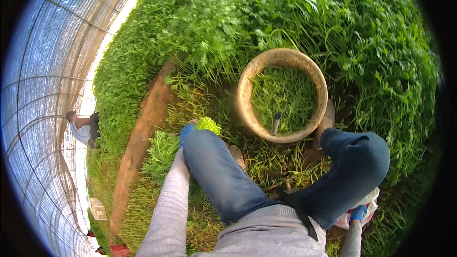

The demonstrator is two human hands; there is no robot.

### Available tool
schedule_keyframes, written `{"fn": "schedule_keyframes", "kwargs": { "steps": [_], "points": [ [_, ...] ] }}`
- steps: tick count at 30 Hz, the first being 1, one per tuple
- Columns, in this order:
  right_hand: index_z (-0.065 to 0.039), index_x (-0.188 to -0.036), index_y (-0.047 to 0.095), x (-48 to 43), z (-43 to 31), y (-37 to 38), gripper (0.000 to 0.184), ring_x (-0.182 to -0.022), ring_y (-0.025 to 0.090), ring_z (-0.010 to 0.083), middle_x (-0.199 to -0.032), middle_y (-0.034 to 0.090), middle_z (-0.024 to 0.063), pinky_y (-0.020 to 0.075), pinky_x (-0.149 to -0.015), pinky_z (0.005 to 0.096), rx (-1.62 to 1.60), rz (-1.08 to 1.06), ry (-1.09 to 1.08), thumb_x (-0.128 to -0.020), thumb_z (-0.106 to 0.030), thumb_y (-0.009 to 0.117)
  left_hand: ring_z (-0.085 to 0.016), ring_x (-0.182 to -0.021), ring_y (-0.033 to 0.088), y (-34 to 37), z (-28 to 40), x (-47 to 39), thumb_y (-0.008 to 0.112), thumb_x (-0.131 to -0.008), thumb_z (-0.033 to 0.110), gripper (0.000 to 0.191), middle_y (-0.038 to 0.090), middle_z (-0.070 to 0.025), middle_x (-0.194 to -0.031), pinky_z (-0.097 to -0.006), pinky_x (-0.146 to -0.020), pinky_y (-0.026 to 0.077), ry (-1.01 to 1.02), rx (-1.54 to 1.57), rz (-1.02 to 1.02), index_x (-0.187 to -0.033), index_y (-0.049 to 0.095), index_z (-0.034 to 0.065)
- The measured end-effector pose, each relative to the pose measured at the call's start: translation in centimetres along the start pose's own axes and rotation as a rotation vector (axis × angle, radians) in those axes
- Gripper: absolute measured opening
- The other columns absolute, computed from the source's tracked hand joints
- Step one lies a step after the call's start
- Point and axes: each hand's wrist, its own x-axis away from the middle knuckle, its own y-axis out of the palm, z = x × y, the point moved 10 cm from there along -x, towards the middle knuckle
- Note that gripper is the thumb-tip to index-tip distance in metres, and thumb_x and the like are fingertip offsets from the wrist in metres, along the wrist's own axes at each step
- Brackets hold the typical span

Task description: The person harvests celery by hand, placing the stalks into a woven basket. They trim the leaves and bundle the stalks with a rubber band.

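Observation:
My left hand (pixel 186 132), in a blue glove, is shut around a bunch of leafy greens (pixel 208 125) beside my left knee. The pale cut stem ends point past the knee, and the leaves hang behind on the left. By my right hip, my right hand (pixel 358 213), also blue-gloved, is at a white plastic bag (pixel 371 200) with red marks; its fingers are hidden. Between my feet stands a round, worn basin (pixel 246 92) holding loose green trimmings (pixel 285 96). A small knife-like tool (pixel 276 123) lies inside, near the basin's front rim.
Dense standing greens (pixel 228 18) rise ahead and to the right. A bare soil ridge (pixel 137 150) runs along the left, with cut stubble (pixel 139 210) beside it. Further left are another person (pixel 80 128), a pale crate-like box (pixel 97 209) and the greenhouse's film wall (pixel 39 96).

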Motion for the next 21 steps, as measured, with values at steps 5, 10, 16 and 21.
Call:
{"fn": "schedule_keyframes", "kwargs": {
  "steps": [5,10,16,21],
  "points": [
    [-0.014,-0.076,0.067,-0.5,-0.5,-1.3,0.013,-0.076,0.063,0.0265,-0.074,0.065,0.0106,0.0494,-0.067,0.0376,0.009,0.002,0.001,-0.083,-0.02,0.057,-0.035,-0.101,0.062,0.0,0.0,0.7,0.086,-0.052,0.026,0.081,0.063,-0.0186,-0.111,-0.0421,-0.088,0.05,0.018,0.073,0.019,-0.122,0.051,0.0056],
    [-0.015,-0.074,0.067,-1.0,-1.4,-2.7,0.012,-0.077,0.064,0.0259,-0.074,0.064,0.0101,0.0492,-0.066,0.0373,0.049,0.014,0.004,-0.081,-0.02,0.059,-0.036,-0.102,0.061,0.6,-0.8,1.2,0.087,-0.051,0.028,0.083,0.063,-0.0191,-0.112,-0.0425,-0.089,0.05,0.066,0.225,0.047,-0.123,0.051,0.0062],
    [-0.016,-0.071,0.067,-1.9,-1.3,-6.1,0.011,-0.078,0.064,0.0253,-0.073,0.064,0.0095,0.0489,-0.066,0.037,0.147,0.037,-0.008,-0.08,-0.021,0.06,-0.036,-0.098,0.061,1.0,-1.7,1.1,0.084,-0.051,0.032,0.079,0.061,-0.0212,-0.108,-0.0413,-0.088,0.049,0.073,0.01,0.166,-0.117,0.053,0.0001],
    [-0.018,-0.069,0.066,-1.7,-1.7,-10.5,0.011,-0.079,0.064,0.0247,-0.073,0.064,0.009,0.0487,-0.065,0.0367,0.259,0.023,-0.007,-0.078,-0.021,0.062,-0.033,-0.089,0.062,1.6,-1.7,0.6,0.076,-0.056,0.034,0.071,0.061,-0.0213,-0.094,-0.0417,-0.079,0.05,0.142,-0.071,0.229,-0.109,0.053,-0.0067]
  ]
}}
